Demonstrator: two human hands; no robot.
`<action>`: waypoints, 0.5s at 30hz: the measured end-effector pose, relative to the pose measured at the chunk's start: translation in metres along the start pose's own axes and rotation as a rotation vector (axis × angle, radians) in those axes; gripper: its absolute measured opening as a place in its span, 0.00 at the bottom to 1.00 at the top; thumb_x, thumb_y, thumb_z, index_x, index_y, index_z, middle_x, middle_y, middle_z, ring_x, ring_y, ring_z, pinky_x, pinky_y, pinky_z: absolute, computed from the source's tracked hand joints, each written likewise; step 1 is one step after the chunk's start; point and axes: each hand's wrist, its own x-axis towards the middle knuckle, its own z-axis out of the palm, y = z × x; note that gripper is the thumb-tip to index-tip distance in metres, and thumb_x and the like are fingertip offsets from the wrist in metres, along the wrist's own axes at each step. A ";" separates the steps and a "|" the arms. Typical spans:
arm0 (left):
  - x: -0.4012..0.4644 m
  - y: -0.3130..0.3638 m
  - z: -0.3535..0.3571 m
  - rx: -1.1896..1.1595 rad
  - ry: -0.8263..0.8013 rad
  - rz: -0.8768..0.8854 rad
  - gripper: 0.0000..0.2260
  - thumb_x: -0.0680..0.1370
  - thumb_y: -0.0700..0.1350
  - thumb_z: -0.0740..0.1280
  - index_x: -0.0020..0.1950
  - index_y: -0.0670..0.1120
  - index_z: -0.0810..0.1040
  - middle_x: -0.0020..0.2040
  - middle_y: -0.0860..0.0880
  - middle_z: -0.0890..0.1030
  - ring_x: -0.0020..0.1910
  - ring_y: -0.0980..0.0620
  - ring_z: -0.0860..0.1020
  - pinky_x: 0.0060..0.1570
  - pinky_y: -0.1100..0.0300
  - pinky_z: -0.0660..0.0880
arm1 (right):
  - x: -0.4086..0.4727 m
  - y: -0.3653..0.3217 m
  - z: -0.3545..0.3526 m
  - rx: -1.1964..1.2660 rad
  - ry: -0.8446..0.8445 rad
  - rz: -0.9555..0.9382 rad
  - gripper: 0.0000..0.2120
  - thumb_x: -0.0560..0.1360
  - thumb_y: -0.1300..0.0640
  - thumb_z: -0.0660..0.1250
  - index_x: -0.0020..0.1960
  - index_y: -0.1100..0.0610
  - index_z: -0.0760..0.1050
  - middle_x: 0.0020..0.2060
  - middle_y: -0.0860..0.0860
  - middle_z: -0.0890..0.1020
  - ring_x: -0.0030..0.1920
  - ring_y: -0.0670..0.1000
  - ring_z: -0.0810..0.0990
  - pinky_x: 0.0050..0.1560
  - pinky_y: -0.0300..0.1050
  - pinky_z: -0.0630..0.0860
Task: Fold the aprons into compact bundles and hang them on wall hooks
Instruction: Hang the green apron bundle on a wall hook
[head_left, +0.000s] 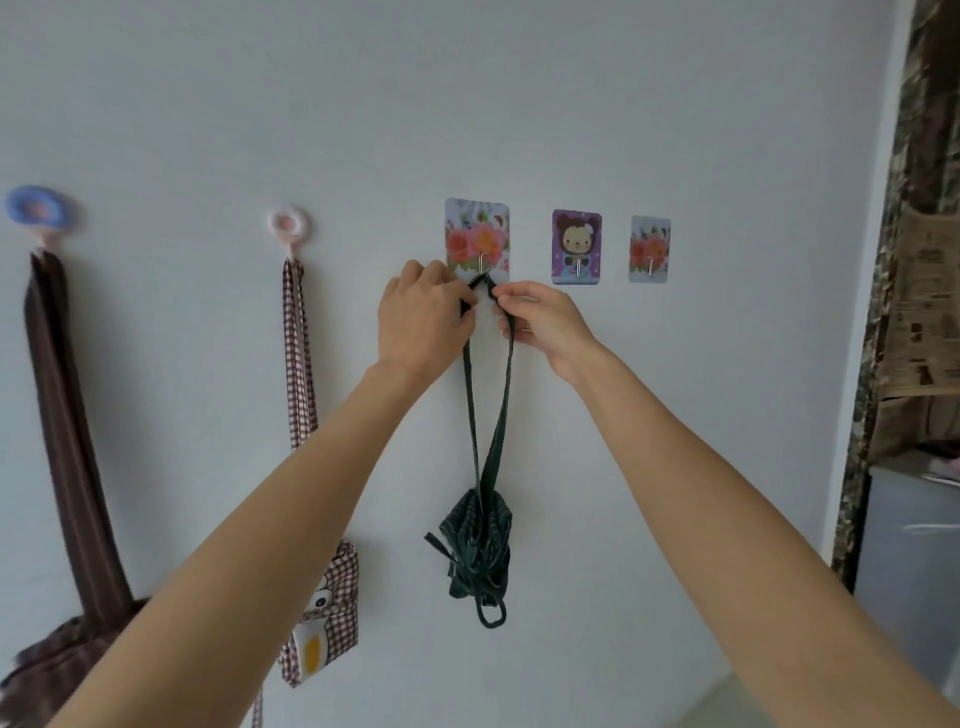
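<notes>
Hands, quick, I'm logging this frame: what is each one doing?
Left hand: pinching the dark green apron's strap just below the flower hook.
Right hand: pinching the same strap's other side.

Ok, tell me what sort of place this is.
Probably a home, perhaps by a kitchen: a white wall with stick-on hooks, folded aprons hanging from them, and a newspaper-covered shelf at the right.

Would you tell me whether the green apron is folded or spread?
Folded: the green apron hangs as a tight bundle below its strap, which both hands pinch at the hook.
</notes>
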 end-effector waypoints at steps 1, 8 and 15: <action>-0.002 0.001 0.001 -0.021 -0.029 0.011 0.09 0.75 0.47 0.67 0.53 0.48 0.82 0.52 0.47 0.80 0.51 0.44 0.73 0.49 0.54 0.67 | -0.003 0.004 0.002 -0.002 -0.006 0.001 0.06 0.77 0.64 0.64 0.50 0.56 0.78 0.39 0.52 0.81 0.35 0.47 0.79 0.43 0.41 0.76; -0.050 0.013 -0.004 -0.323 -0.154 -0.119 0.16 0.76 0.51 0.67 0.61 0.47 0.72 0.56 0.50 0.77 0.51 0.49 0.75 0.49 0.58 0.71 | -0.053 0.054 -0.008 -0.112 -0.094 0.076 0.09 0.75 0.68 0.63 0.52 0.57 0.70 0.52 0.56 0.80 0.49 0.49 0.78 0.52 0.40 0.75; -0.152 0.044 0.002 -0.132 -0.874 -0.384 0.26 0.70 0.69 0.63 0.56 0.49 0.75 0.50 0.52 0.80 0.50 0.48 0.78 0.46 0.56 0.71 | -0.140 0.134 -0.023 -0.484 -0.436 0.133 0.20 0.75 0.71 0.61 0.60 0.50 0.71 0.59 0.48 0.75 0.61 0.49 0.73 0.60 0.39 0.70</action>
